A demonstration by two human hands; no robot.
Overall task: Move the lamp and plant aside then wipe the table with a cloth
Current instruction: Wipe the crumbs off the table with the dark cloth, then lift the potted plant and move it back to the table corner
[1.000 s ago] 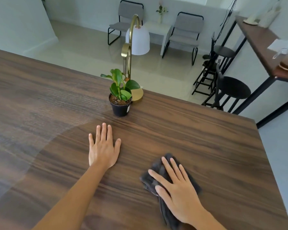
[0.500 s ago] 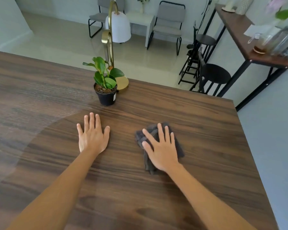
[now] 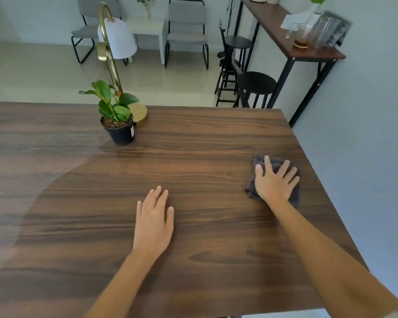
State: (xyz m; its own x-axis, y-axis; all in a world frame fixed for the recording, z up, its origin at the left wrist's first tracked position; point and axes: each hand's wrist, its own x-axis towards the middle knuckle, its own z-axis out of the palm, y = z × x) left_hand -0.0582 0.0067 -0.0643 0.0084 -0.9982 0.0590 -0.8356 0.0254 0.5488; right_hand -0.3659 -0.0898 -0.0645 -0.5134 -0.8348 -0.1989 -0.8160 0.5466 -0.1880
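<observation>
Lamp [image 3: 115, 42] & plant [image 3: 118, 125] already parked at table [image 3: 193, 138] far edge. Wiping underway: right hand [image 3: 274, 182] splayed flat on cloth [image 3: 251, 189] nr table's right edge; left hand [image 3: 153, 223] flat, empty. Rest unwiped, prob.

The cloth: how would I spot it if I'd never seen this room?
Start at the big dark wooden table and go to its right edge, by the blue-grey wall. There the right hand lies flat, fingers spread, on a crumpled dark grey cloth. It is the only soft, flat thing on the table; the potted plant and gold lamp stand upright at the far edge.
</observation>
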